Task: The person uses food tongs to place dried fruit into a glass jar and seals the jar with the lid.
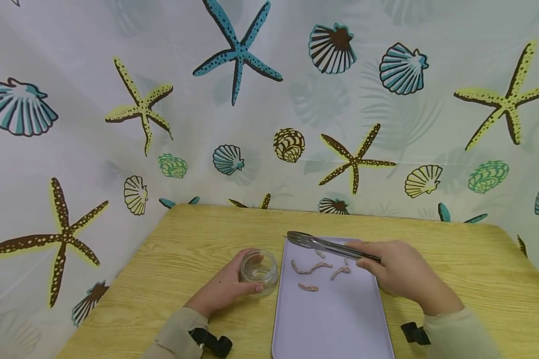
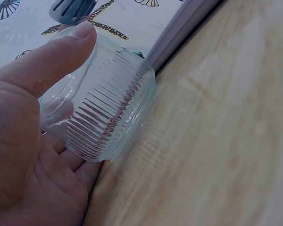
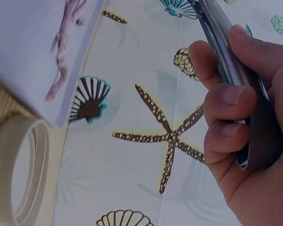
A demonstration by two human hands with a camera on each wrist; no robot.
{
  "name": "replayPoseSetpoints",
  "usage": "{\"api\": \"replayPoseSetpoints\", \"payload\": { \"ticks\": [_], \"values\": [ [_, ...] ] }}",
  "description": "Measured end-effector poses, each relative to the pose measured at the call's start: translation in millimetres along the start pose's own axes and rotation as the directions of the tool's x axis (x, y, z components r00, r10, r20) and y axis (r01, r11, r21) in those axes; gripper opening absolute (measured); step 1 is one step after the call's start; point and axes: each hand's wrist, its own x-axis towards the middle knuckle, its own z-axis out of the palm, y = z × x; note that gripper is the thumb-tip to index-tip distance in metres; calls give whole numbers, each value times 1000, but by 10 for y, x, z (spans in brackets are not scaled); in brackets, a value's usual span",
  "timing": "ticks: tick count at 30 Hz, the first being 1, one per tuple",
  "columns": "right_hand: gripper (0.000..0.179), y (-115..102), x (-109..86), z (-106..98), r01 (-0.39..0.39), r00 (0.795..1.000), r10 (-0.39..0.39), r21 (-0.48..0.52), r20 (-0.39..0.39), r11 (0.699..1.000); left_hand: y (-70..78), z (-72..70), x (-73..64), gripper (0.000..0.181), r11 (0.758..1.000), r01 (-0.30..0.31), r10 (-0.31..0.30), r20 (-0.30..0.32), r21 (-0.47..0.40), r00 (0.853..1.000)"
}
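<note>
My left hand (image 1: 222,289) holds a clear glass jar (image 1: 259,271) with ribbed lower walls just left of the lavender tray (image 1: 332,324). The left wrist view shows the thumb across the upper side of the jar (image 2: 113,101) and the fingers around its far side. Stainless tongs (image 1: 325,246) are gripped in my right hand (image 1: 400,271), the fingers curled around the arms. The tongs' head points left over the tray's far left corner, towards the jar. Several thin, wrinkled brown strips (image 1: 308,287), like dried meat, lie on the tray's far half.
A beige ring-shaped piece (image 3: 4,172) stands beside the tray in the right wrist view. The wooden table (image 1: 206,239) reaches back to a white curtain (image 1: 274,99) printed with starfish and shells, which also hangs along both sides.
</note>
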Motion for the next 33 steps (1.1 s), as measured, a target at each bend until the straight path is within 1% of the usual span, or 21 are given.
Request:
{"api": "replayPoseSetpoints", "payload": {
  "ticks": [4, 8, 11, 15, 19, 26, 33],
  "values": [
    [39, -110, 12, 38, 51, 999, -51, 12, -16, 999, -7, -6, -3, 86, 1000, -7, 7, 5, 11, 1000],
    [39, -198, 30, 101, 111, 993, -110, 14, -41, 994, -10, -7, -4, 86, 1000, -12, 12, 13, 13, 1000],
    [39, -249, 34, 142, 133, 990, -133, 4, -46, 991, -2, -4, -5, 85, 1000, -12, 12, 14, 11, 1000],
    [40, -310, 37, 180, 135, 990, -136, -13, -45, 991, 6, -6, -8, 84, 1000, -14, 14, 18, 2, 1000],
    [41, -346, 44, 219, 132, 990, -133, -30, -48, 991, 15, -6, -9, 86, 1000, 6, -6, 9, -2, 1000],
    [40, -366, 59, 282, 188, 981, -189, -9, -47, 982, 12, -2, 0, 89, 999, 34, -34, -10, 26, 999],
    [41, -361, 59, 291, 188, 981, -188, -11, -51, 982, 13, -1, 2, 91, 999, 46, -46, -13, 24, 999]
  ]
}}
